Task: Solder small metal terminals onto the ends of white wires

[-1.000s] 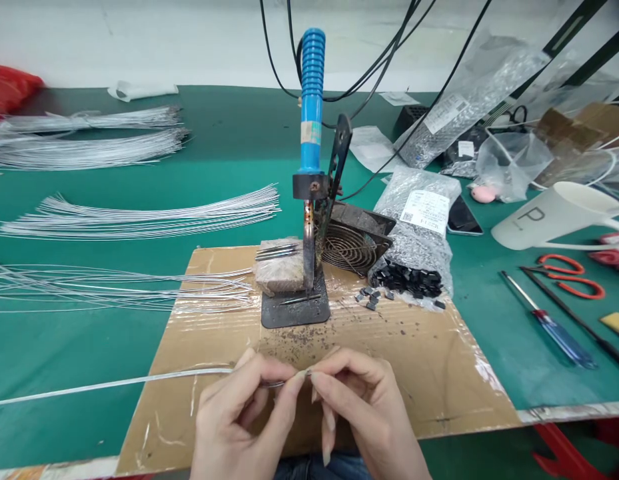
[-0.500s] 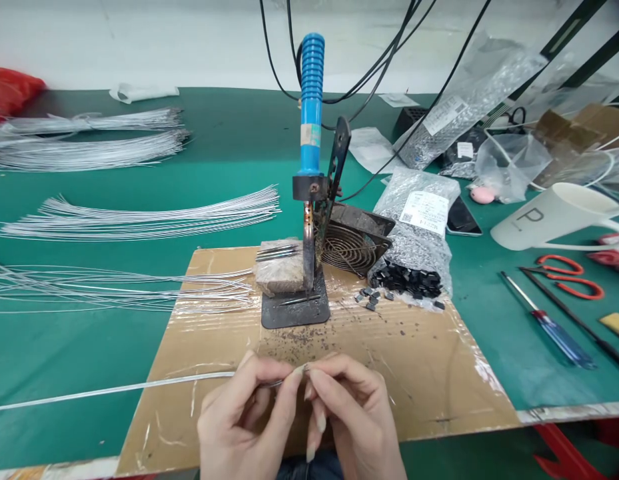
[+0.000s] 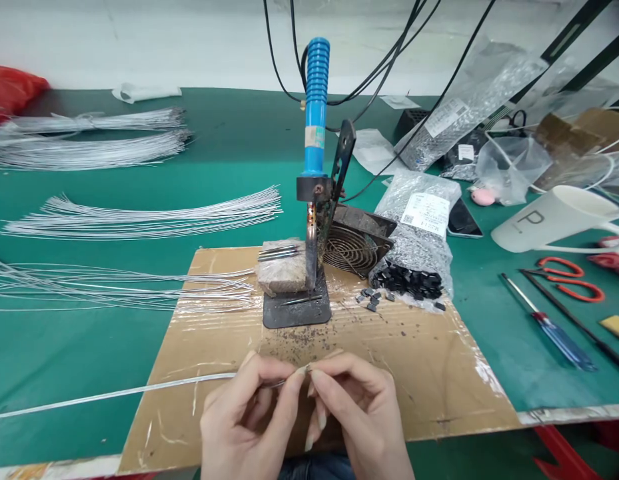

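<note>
A thin white wire (image 3: 179, 382) runs in from the left edge, and my left hand (image 3: 254, 413) is closed on it near its end. My right hand (image 3: 356, 407) pinches at the wire's tip, its thumb and forefinger meeting those of the left. Whatever small piece lies between the right fingertips is too hidden to make out. Both hands are low over a cardboard sheet (image 3: 419, 373). Just beyond them stands a blue-handled soldering iron (image 3: 317, 113), upright in a holder on a black base plate (image 3: 296, 313).
Loose white wires (image 3: 214, 290) and a wire bundle (image 3: 164, 217) lie left. Behind the hands are a fan (image 3: 356, 247) and small black parts (image 3: 409, 280) spilling from a bag (image 3: 419, 207). Right are a screwdriver (image 3: 564, 340), scissors (image 3: 572, 280) and a white mug (image 3: 554, 220).
Almost nothing differs: both hands keep the same pinch at the wire's end. The whole scene has shifted very slightly to the right in view.
</note>
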The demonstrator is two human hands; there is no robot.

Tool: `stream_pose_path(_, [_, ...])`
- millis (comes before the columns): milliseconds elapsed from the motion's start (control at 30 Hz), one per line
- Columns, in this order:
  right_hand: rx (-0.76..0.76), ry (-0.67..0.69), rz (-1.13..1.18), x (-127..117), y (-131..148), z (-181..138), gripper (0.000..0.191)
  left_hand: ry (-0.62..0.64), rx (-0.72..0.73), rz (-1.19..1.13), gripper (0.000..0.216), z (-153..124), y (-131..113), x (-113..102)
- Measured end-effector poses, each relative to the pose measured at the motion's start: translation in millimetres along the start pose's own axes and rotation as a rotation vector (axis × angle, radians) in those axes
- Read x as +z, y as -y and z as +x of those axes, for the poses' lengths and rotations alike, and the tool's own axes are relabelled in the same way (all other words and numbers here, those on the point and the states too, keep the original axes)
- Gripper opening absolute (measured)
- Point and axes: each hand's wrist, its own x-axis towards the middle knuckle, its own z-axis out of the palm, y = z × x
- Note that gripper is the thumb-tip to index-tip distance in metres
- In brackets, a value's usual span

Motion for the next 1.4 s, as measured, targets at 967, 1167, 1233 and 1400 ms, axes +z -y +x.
stream_pose_path(967, [0.065, 0.130, -0.048, -11, 11, 3, 0.020, 0.126, -0.022, 0.052, 0.016, 2, 0, -7])
stream_pose_path(1167, [0.061, 0.095, -0.059, -10, 8, 2, 0.021, 0.108, -0.086, 0.025, 0.020, 2, -4, -7])
stream_pose_path(1233, [0.060, 0.083, -0.059, -9, 7, 2, 0.021, 0.110, -0.107, 0.013, 0.021, 2, -5, -6])
stream_pose_path(1400, [0.039, 0.068, -0.066, -8, 7, 1, 0.022, 0.110, -0.154, -0.024, 0.024, 3, -9, -6])
